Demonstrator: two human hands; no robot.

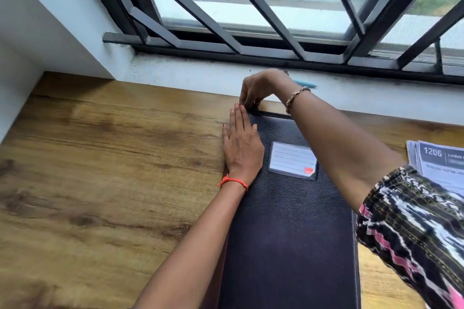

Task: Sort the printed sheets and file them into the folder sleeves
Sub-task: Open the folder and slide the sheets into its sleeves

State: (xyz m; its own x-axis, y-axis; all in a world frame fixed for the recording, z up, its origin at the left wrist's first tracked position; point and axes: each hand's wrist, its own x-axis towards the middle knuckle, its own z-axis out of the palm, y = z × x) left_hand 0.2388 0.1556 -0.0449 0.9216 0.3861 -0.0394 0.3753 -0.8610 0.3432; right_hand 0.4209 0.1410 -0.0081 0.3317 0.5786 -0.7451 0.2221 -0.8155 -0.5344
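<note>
Two bare hands at work over a dark folder (288,221) on a brown wooden table (100,158). Folder shut, lying flat, long and dark, running from the near edge of the table up toward the far edge by the wall. On its cover, a small clear pocket with a lined white label (292,160) and a little red mark in one corner. Left hand (242,145) flat and open, palm down, fingers straight and together, resting along the left side of the folder, partly on the cover and partly on the wood. Thin red string (232,180) tied round that wrist. Right hand (258,88) reached across to the far left corner of the folder, fingers curled down and pinched at that corner; hard to tell what sits between the fingertips, a bit blurry there. Metal chain bracelet (296,98) on the right wrist, and a black, white and pink patterned sleeve (414,221) higher up the arm. Stack of printed sheets (437,163) at the right edge of the table, just beside the folder but apart from it, top page showing "1206" in a dark box. Blue pen (305,83) behind the right wrist, by the white ledge at the far edge. Above that, a window with dark metal bars (251,7).
</note>
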